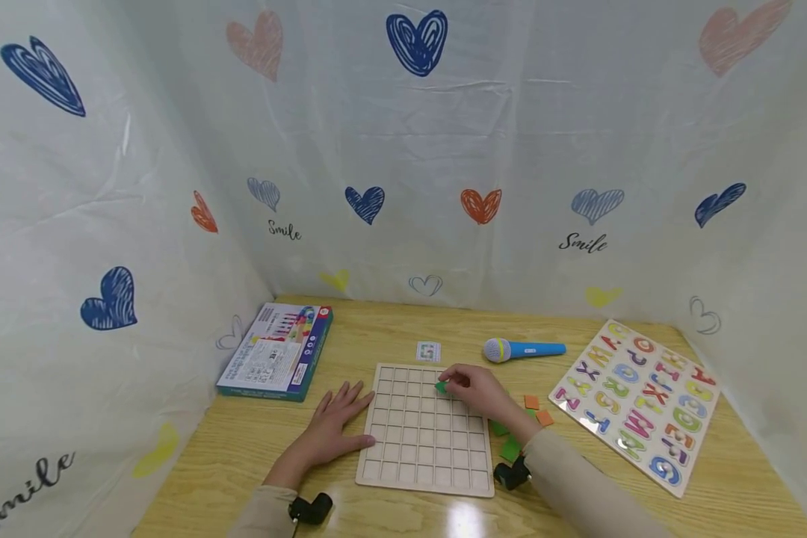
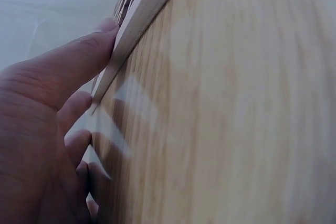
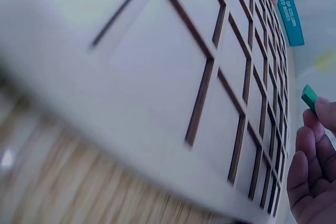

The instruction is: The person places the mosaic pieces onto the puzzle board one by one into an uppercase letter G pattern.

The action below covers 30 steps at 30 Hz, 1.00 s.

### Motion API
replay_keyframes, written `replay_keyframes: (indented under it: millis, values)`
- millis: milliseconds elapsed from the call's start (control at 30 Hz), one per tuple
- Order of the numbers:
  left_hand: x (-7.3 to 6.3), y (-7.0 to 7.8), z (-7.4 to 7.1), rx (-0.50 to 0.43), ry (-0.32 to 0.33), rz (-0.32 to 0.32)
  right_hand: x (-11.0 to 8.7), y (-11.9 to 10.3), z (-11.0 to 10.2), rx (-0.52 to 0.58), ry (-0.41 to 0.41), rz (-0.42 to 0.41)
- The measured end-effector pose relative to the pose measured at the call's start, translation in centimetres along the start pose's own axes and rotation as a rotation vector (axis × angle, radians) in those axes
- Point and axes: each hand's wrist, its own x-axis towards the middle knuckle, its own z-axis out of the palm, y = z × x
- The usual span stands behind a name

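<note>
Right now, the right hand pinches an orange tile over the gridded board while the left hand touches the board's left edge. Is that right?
The colour is wrong: the pinched tile is green, as the head view shows. The right hand does hold it over the gridded board, and the left hand does touch that board's left edge.

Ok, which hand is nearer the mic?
Right. The right hand holds a tile over the board, below and left of the mic in the head view. The left hand is farther off, at the board's left edge.
</note>
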Motion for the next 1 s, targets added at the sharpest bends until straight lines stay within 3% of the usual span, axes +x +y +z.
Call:
replay_keyframes:
  millis: [467,1000]
  values:
    - [0.0,-0.1,0.0,0.009,-0.006,-0.005,3.1,-2.3,3.3,0.001,-0.070,-0.066]
    - [0.1,-0.1,0.0,0.013,-0.012,-0.015,4.8,-3.3,5.1,-0.061,-0.098,-0.109]
